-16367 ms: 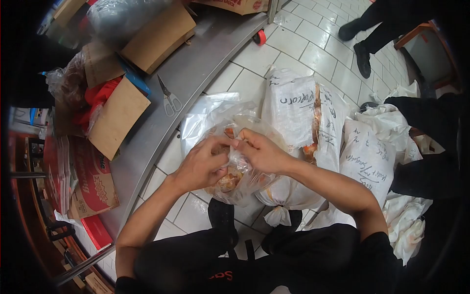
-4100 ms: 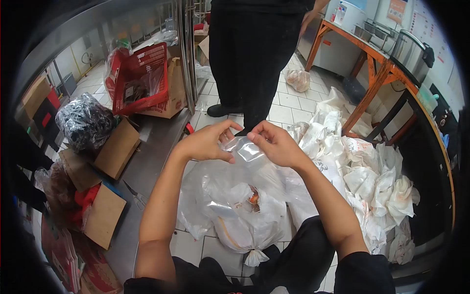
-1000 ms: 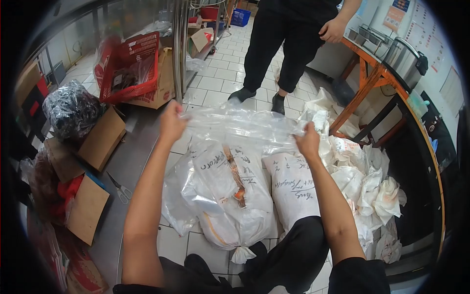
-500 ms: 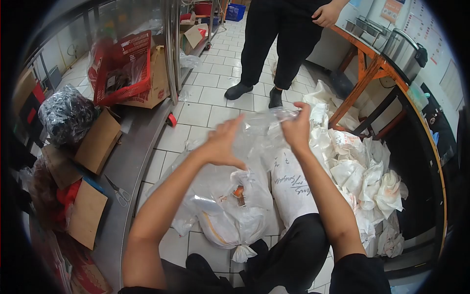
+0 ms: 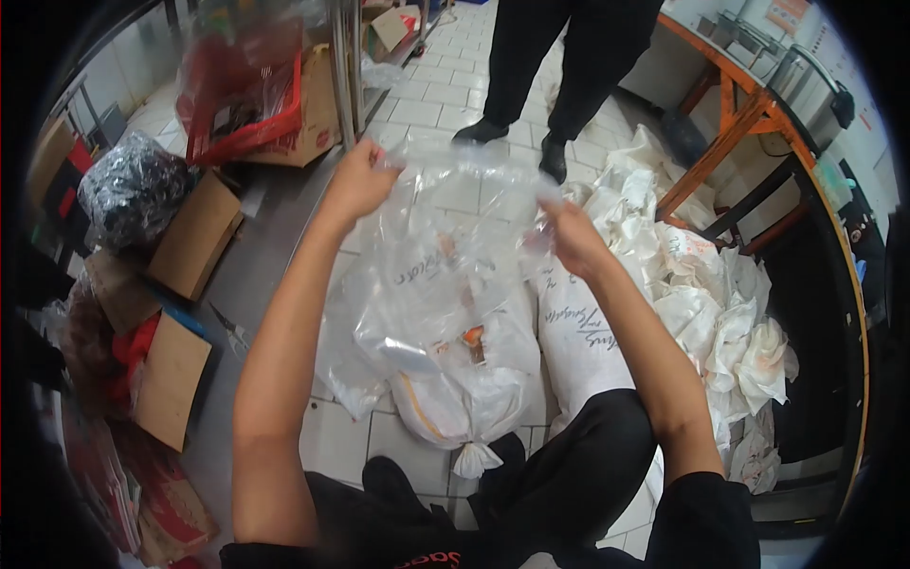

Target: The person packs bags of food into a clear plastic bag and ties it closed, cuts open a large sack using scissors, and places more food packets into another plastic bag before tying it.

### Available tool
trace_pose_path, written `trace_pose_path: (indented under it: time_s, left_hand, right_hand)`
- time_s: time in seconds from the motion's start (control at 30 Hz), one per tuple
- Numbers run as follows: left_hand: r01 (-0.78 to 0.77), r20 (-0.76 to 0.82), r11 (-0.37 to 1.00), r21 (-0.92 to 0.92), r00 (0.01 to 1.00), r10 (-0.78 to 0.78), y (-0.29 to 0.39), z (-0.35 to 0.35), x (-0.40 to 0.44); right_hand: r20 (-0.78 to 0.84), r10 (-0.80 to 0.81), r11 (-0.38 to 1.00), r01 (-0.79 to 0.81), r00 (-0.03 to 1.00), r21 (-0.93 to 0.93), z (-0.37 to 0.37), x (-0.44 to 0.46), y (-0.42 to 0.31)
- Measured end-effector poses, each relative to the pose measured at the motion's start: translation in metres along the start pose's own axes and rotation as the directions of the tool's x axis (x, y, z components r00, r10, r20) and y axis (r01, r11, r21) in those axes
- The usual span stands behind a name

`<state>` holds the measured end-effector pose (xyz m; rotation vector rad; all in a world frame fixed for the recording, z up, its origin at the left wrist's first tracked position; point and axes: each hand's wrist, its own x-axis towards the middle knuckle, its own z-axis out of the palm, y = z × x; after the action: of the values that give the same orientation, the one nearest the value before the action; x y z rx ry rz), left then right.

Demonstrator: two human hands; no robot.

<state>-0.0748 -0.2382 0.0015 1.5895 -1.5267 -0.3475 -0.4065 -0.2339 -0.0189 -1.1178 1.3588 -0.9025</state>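
A large clear plastic bag (image 5: pixel 431 284) is stretched wide between my hands over the floor. My left hand (image 5: pixel 362 180) pinches its upper left edge. At the upper right edge, my right hand (image 5: pixel 572 232) is closed on the same bag, slightly blurred. Below and partly behind the clear plastic lies a white sack (image 5: pixel 464 408) with a knotted end towards me and a torn opening showing something orange. To its right, a full white sack (image 5: pixel 578 351) with black handwriting lies beside my knee.
Crumpled white sacks (image 5: pixel 711 313) are heaped on the right under an orange-framed table (image 5: pixel 725 71). A metal shelf (image 5: pixel 270 228) on the left bears scissors (image 5: pixel 230 332), cardboard and a red basket (image 5: pixel 251 114). Another person (image 5: pixel 569 66) stands ahead on the tiles.
My left hand has moved up and left and now grips the bag's edge. The bag has been spread wider between both hands. The view has shifted slightly.
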Motion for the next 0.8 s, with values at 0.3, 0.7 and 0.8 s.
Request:
trace_pose_path:
  time_s: [0.3,0.7,0.8]
  left_hand:
    - [0.229,0.086,0.969,-0.096,0.971,-0.222,-0.033,-0.156,0.009]
    - [0.239,0.435,0.932,0.272,0.833,-0.341,-0.005,-0.128,-0.037]
    - [0.281,0.432,0.917,0.281,0.817,-0.383,-0.013,-0.124,-0.039]
  right_hand:
    - [0.564,-0.017,0.985,-0.082,0.826,0.149,-0.003,0.004,0.009]
    - [0.464,-0.119,0.697,0.406,0.878,-0.591,0.222,0.006,0.243]
    - [0.538,-0.097,0.876,0.329,0.837,-0.354,0.230,-0.012,0.223]
